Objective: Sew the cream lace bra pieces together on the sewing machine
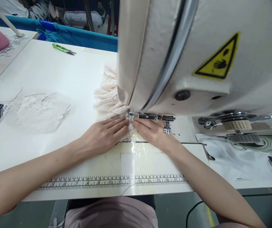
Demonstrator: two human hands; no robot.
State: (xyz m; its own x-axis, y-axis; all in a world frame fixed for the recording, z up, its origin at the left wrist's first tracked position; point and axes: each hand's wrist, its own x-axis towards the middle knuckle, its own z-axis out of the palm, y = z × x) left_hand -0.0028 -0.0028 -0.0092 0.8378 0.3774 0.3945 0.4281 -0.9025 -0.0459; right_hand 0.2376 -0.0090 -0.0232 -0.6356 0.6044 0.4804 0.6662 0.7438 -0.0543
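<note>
Pale cream lace fabric point(108, 95) lies gathered in ruffles under the sewing machine head point(154, 63), and a strip of it runs forward between my hands. My left hand point(104, 133) rests palm down on the lace, fingers stretched out and lying flat, left of the needle area. On the other side, my right hand point(153, 131) lies with its fingers extended toward the same strip. The bobbin winder tension parts point(166, 122) stand just above it and partly cover it. The needle and presser foot are mostly hidden by the head and fingers.
Green thread snips point(63, 49) lie at the back left. A sheer white piece with loose threads point(41, 110) is on the left of the table point(83, 76). A printed ruler point(112, 182) runs along the front edge. A coiled pale green strip point(266, 143) sits at right.
</note>
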